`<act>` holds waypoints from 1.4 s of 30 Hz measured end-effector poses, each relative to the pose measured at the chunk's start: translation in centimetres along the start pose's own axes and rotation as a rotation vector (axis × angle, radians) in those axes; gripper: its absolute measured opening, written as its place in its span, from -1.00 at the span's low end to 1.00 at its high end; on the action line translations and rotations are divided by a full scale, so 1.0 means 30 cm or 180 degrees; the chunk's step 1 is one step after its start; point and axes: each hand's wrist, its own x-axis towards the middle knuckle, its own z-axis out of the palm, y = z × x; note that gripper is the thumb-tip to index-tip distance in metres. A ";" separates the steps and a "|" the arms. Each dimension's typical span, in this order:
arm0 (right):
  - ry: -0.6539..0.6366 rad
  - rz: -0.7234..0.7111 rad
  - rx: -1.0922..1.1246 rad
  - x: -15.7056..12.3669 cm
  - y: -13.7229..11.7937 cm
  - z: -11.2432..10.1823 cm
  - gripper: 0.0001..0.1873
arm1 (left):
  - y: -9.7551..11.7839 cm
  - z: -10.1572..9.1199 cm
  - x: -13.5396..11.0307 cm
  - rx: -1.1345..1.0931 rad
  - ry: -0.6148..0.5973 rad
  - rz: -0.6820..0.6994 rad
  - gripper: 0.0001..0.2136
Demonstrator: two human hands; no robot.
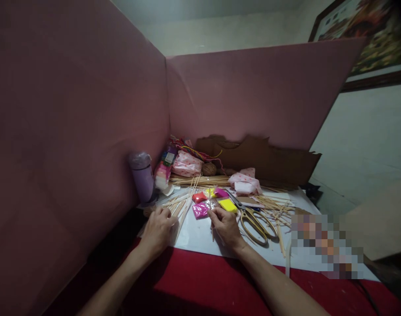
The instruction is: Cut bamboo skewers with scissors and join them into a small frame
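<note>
My right hand (227,227) is closed in a pinch around a thin wooden stick (213,234), held roughly upright. Right beside it lie a magenta packet (199,210), a red packet (198,197) and a yellow block (227,205). My left hand (158,229) rests at the near end of a spread of wooden sticks (178,207), its fingers curled in. What those fingers hold, if anything, is hidden. Scissors with gold handles (255,226) lie half spread, just right of my right hand.
A purple bottle (143,180) stands at the left by the pink partition (88,131). Behind are long sticks (203,181), a twine ball (209,169), polka-dot bundles (187,163) and torn cardboard (269,160). Loose sticks (276,208) lie right. White sheet (194,235) over red cloth (200,281).
</note>
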 end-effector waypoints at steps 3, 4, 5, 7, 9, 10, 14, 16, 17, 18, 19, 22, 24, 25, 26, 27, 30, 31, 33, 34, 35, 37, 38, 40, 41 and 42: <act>0.0010 -0.0036 -0.0035 0.001 0.000 -0.001 -0.63 | 0.000 0.025 0.012 0.0195 -0.0006 -0.0046 -0.73; 0.0015 -0.0047 -0.0048 0.001 0.001 0.000 -0.63 | -0.003 0.029 0.015 0.0298 0.0014 -0.0102 -0.72; 0.0025 -0.0056 -0.0063 0.002 0.002 0.000 -0.63 | -0.007 0.031 0.017 0.0392 0.0025 -0.0162 -0.71; 0.0032 -0.0069 -0.0083 0.002 0.005 0.001 -0.62 | -0.016 0.030 0.024 0.0515 0.0024 -0.0257 -0.70; 0.0030 -0.0069 -0.0088 0.003 0.007 0.003 -0.62 | -0.021 0.026 0.032 0.0558 0.0022 -0.0314 -0.70; 0.0022 -0.0068 -0.0087 0.003 0.008 0.003 -0.61 | -0.023 0.025 0.036 0.0571 0.0021 -0.0336 -0.70; 0.0019 -0.0066 -0.0103 0.003 0.005 0.002 -0.61 | -0.021 0.024 0.050 0.0661 0.0094 -0.0421 -0.70; 0.0042 -0.0068 -0.0123 0.003 0.002 0.002 -0.62 | -0.019 0.027 0.054 0.0707 0.0133 -0.0449 -0.70; 0.0051 -0.0065 -0.0133 0.002 0.001 0.002 -0.62 | -0.018 0.028 0.055 0.0714 0.0136 -0.0448 -0.70; 0.0051 -0.0060 -0.0138 0.002 0.000 0.002 -0.63 | -0.017 0.029 0.057 0.0709 0.0136 -0.0442 -0.70; 0.0047 -0.0052 -0.0136 0.002 0.000 0.002 -0.63 | -0.014 0.029 0.059 0.0690 0.0134 -0.0431 -0.70; 0.0046 -0.0030 -0.0092 0.001 -0.001 0.004 -0.63 | 0.002 0.023 0.081 0.0538 0.0098 -0.0378 -0.73; 0.0041 -0.0037 -0.0061 0.002 -0.003 0.004 -0.62 | 0.023 0.014 0.111 0.0345 0.0038 -0.0389 -0.75; 0.0035 -0.0045 -0.0055 0.003 -0.004 0.004 -0.62 | 0.036 0.008 0.130 0.0210 -0.0011 -0.0426 -0.77; 0.0030 -0.0050 -0.0054 0.004 -0.006 0.003 -0.61 | 0.051 0.003 0.150 0.0073 -0.0066 -0.0474 -0.77; 0.0030 -0.0055 -0.0055 0.005 -0.007 0.002 -0.61 | 0.067 -0.002 0.170 -0.0044 -0.0128 -0.0527 -0.78; 0.0061 -0.0065 -0.0058 0.007 -0.008 0.001 -0.61 | 0.110 0.000 0.218 -0.0058 -0.0195 -0.0556 -0.77; 0.0072 -0.0070 -0.0057 0.008 -0.007 0.001 -0.61 | 0.121 0.006 0.227 -0.0004 -0.0192 -0.0554 -0.76; 0.0079 -0.0084 -0.0054 0.008 -0.005 0.003 -0.61 | 0.134 0.026 0.236 0.0053 -0.0185 -0.0585 -0.74; 0.0081 -0.0090 -0.0054 0.008 -0.004 0.004 -0.61 | 0.137 0.036 0.237 0.0037 -0.0197 -0.0614 -0.73; 0.0079 -0.0100 -0.0056 0.008 -0.002 0.005 -0.61 | 0.136 0.044 0.236 0.0017 -0.0214 -0.0649 -0.72; 0.0070 -0.0123 -0.0060 0.008 -0.001 0.007 -0.62 | 0.127 0.049 0.234 0.0011 -0.0267 -0.0691 -0.71; 0.0070 -0.0129 -0.0063 0.008 -0.001 0.007 -0.63 | 0.118 0.045 0.234 0.0033 -0.0312 -0.0696 -0.71; 0.0078 -0.0118 -0.0067 0.007 -0.002 0.006 -0.63 | 0.095 0.029 0.234 0.0122 -0.0384 -0.0676 -0.71; 0.0085 -0.0100 -0.0063 0.007 -0.003 0.005 -0.63 | 0.082 0.021 0.235 0.0180 -0.0407 -0.0680 -0.71; 0.0088 -0.0081 -0.0053 0.007 -0.005 0.004 -0.63 | 0.068 0.014 0.234 0.0231 -0.0424 -0.0696 -0.71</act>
